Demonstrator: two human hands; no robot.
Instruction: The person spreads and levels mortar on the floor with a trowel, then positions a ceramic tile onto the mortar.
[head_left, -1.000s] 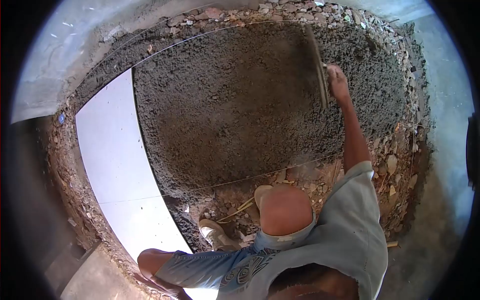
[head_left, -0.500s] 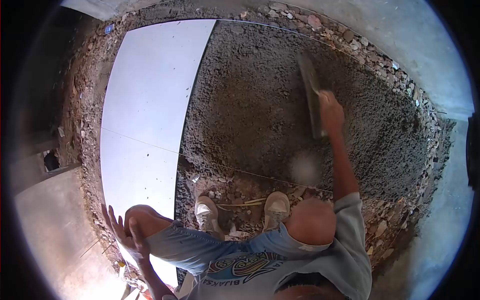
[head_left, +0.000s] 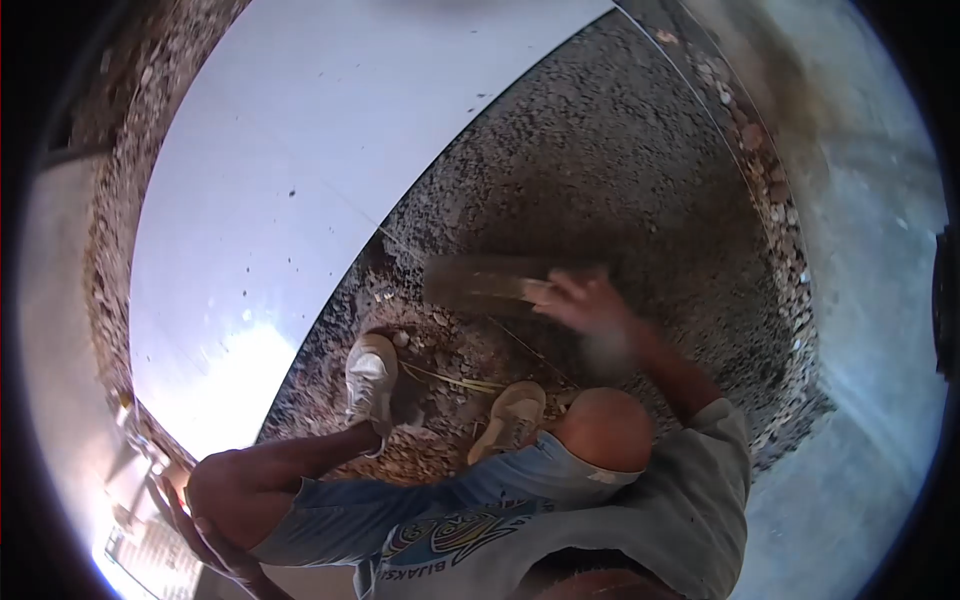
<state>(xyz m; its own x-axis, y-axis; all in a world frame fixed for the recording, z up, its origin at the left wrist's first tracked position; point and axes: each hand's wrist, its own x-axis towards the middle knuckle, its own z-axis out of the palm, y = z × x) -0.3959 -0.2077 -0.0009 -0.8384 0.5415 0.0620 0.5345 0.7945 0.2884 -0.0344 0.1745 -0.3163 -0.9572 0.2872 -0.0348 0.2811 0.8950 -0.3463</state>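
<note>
**Surface.** Mortar bed: dark grey, coarse and crumbly, damp-looking. It fills the middle of the view and serves as the reference for every place below.

**Adjoining surfaces.**
- White tile: large, glossy and speckled with dark crumbs. It lies flush against the bed's left edge, with a bright glare patch at its near end.
- Thin string: crosses the tile and meets the bed's left edge.
- Rubble strip: broken stone and brick pieces bordering the bed's right edge.
- Concrete floor: smooth and pale grey-blue, beyond the rubble on the bed's right.
- Loose rubble: earth, stones and a few yellow strips at the bed's near edge.
- Brown stony band: lies beyond the tile, on the far side from the bed.

**Tool.** Wooden float: a long flat board lying level on the bed's near part, close to its left edge.

**Hands.**
- Right hand: motion-blurred, with the fingers wrapped over the float's right end and gripping it above the bed's near part.
- Left hand: open, with the fingers spread against the bare left knee. It is well clear of the bed, beyond the tile's near corner.

**Person.** The person squats at the bed's near edge. The left shoe and right shoe stand on the loose rubble, and the right knee is just behind them. Clothing is denim shorts and a grey shirt.
</note>
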